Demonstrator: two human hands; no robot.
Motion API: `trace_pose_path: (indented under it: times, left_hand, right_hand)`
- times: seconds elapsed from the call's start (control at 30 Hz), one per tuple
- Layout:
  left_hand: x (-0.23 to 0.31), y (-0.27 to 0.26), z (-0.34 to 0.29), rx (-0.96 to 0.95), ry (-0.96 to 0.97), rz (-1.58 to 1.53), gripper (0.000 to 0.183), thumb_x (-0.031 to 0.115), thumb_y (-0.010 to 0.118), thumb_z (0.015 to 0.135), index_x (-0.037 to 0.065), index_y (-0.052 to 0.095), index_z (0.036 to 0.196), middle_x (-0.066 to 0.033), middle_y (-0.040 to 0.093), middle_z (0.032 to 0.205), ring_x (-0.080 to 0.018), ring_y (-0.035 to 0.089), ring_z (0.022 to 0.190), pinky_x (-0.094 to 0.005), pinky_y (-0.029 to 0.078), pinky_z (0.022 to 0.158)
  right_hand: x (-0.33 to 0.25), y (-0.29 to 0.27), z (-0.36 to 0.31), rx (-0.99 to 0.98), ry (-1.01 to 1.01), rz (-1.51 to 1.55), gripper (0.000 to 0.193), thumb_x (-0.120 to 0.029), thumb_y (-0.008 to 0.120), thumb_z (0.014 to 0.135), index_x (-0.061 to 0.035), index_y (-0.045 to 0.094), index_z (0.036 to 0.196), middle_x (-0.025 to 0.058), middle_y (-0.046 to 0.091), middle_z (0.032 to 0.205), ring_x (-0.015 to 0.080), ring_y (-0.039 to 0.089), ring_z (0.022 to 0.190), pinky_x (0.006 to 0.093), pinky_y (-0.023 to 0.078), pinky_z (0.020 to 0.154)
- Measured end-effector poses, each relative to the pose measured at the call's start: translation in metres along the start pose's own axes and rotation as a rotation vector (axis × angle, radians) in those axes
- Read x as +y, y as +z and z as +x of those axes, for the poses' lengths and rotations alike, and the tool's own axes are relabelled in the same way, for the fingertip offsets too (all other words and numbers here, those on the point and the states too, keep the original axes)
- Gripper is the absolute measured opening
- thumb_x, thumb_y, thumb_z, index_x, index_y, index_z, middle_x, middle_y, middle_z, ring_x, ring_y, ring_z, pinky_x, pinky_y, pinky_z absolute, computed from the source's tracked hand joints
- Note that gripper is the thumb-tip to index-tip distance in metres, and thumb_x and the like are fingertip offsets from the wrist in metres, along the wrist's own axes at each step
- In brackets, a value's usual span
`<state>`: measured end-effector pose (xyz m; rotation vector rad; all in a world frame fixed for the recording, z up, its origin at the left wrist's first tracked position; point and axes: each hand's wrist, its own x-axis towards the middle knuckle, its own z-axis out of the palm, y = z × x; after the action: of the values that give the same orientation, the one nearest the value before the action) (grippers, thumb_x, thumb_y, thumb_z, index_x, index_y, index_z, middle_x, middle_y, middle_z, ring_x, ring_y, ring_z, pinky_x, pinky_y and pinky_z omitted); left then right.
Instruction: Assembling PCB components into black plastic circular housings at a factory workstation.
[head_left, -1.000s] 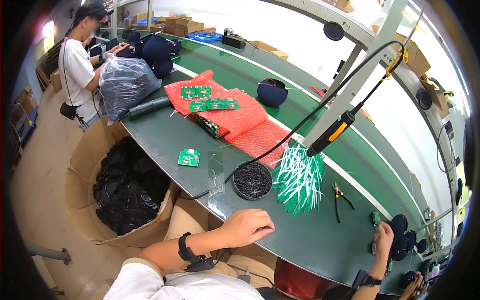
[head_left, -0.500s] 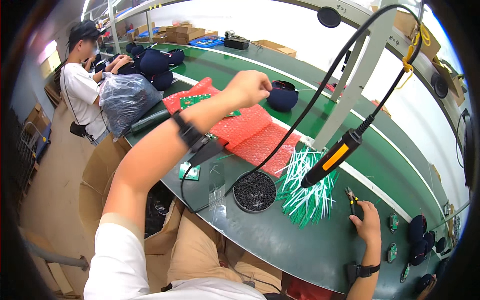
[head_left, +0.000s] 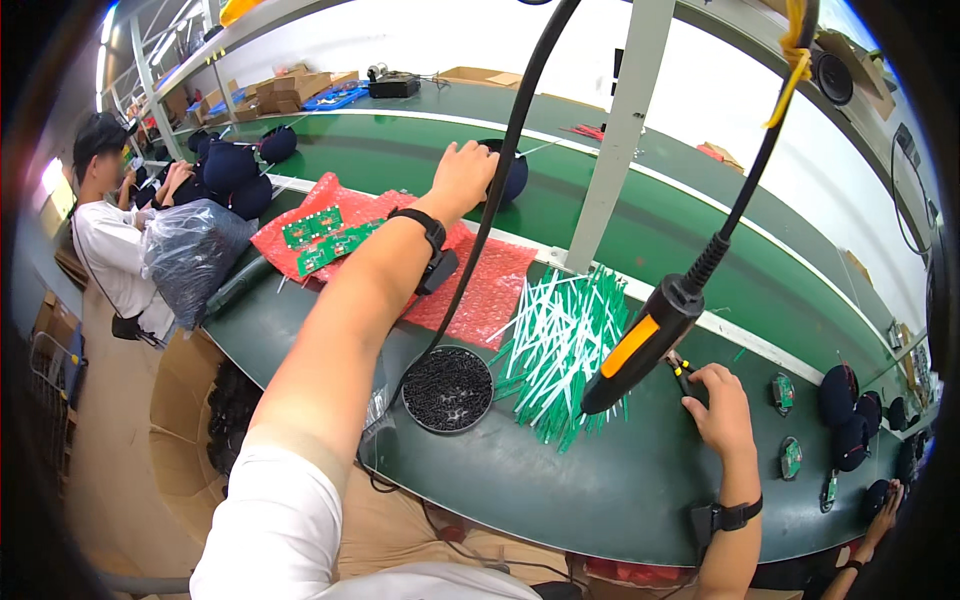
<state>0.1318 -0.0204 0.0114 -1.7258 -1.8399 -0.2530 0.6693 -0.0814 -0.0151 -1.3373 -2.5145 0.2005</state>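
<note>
My left hand (head_left: 464,180) reaches over the green belt, its fingers bent against the near rim of a dark navy rounded shell (head_left: 515,180). A hanging black cable crosses in front of them and hides part of the contact. On the right, my right hand (head_left: 722,408) rests at the table with its fingers closed round black-and-yellow side cutters (head_left: 684,376), whose jaws point away from me. A pile of white and green cable ties (head_left: 560,350) lies left of the cutters. Beside it stands a round dish (head_left: 448,390) of small black pieces.
Green circuit boards (head_left: 345,247) lie on red bubble wrap (head_left: 475,290). A black tool with an orange stripe (head_left: 640,345) hangs in front. A grey post (head_left: 620,140) stands at the belt edge. More navy shells (head_left: 850,440) are at right. A person (head_left: 110,240) works at left.
My left hand has moved from beside the navy shell onto its rim. My right hand keeps hold of the side cutters. The whole view has shifted, bringing the hanging tool lower and leftward.
</note>
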Motion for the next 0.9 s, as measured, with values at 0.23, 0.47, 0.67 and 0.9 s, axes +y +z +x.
trace_pose_path:
  times: [0.23,0.47,0.67,0.9]
  left_hand:
    - [-0.038,-0.144,-0.072,0.253,-0.169,-0.293,0.057,0.014,0.092,0.066,0.002,0.064,0.114,-0.0185,0.068,0.108,-0.0403,0.065,0.104,-0.0445,0.054,0.091]
    - [0.007,-0.315,-0.267,0.217,-0.180,-0.397,0.055,0.011,0.093,0.057,0.002,0.067,0.105,-0.0147,0.064,0.098,-0.0362,0.065,0.096,-0.0435,0.052,0.085]
    - [0.092,-0.329,-0.341,0.015,0.000,-0.645,0.058,0.020,0.094,0.052,0.006,0.070,0.102,-0.0129,0.065,0.099,-0.0352,0.065,0.094,-0.0490,0.054,0.084]
    - [0.173,-0.277,-0.321,-0.032,0.084,-0.772,0.052,0.017,0.091,0.060,0.009,0.071,0.107,-0.0074,0.064,0.101,-0.0308,0.064,0.100,-0.0467,0.048,0.089]
  right_hand:
    - [0.011,0.006,-0.003,0.080,0.012,0.125,0.042,-0.005,0.081,0.077,-0.0041,0.064,0.115,0.0183,0.068,0.114,0.0393,0.065,0.110,0.0460,0.051,0.096]
    - [0.039,0.014,0.004,0.187,0.094,0.153,0.048,-0.007,0.068,0.089,-0.0010,0.057,0.135,0.0214,0.060,0.111,0.0386,0.063,0.103,0.0448,0.052,0.094]
    - [-0.001,-0.038,-0.002,0.187,0.211,0.863,0.036,-0.017,0.052,0.102,0.0029,0.059,0.131,0.0044,0.059,0.097,0.0111,0.058,0.092,0.0278,0.049,0.081]
    - [-0.067,-0.044,-0.020,0.328,-0.208,1.433,0.037,-0.004,0.051,0.101,0.0005,0.049,0.138,0.0082,0.056,0.114,0.0161,0.057,0.101,0.0338,0.051,0.087]
